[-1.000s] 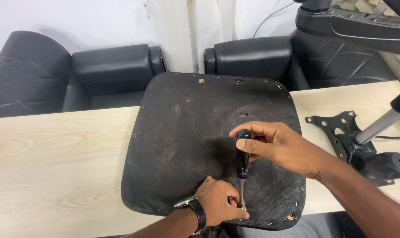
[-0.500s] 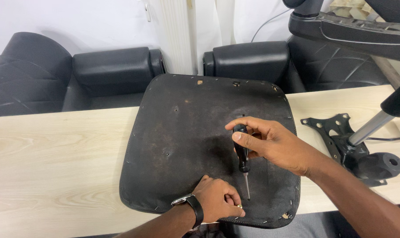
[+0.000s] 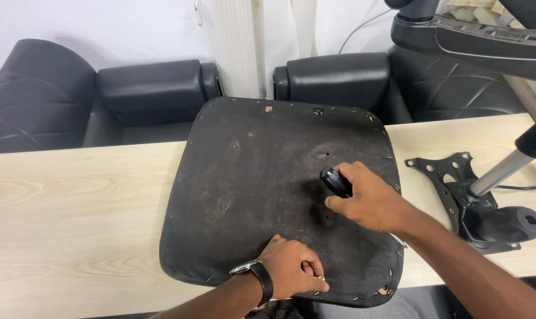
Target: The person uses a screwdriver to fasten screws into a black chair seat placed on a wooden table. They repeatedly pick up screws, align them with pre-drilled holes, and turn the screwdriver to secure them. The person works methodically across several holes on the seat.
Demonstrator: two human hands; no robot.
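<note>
A pale wooden table (image 3: pixel 73 218) carried an upturned black seat pad (image 3: pixel 268 183), with a metal chair bracket (image 3: pixel 457 183) just beside it. The right hand (image 3: pixel 368 201) gripped a black screwdriver (image 3: pixel 336 181) over the pad. The left hand (image 3: pixel 291 274), curled, pinched something small at the pad's near edge.

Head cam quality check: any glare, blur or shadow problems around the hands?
Head view: even, soft indoor light, no glare on the dark seat panel; faint shadow under the right hand gripping the screwdriver; left hand sharp, stapled edge legible; slight wide-angle bend along the table edge; chair mechanism in focus.
</note>
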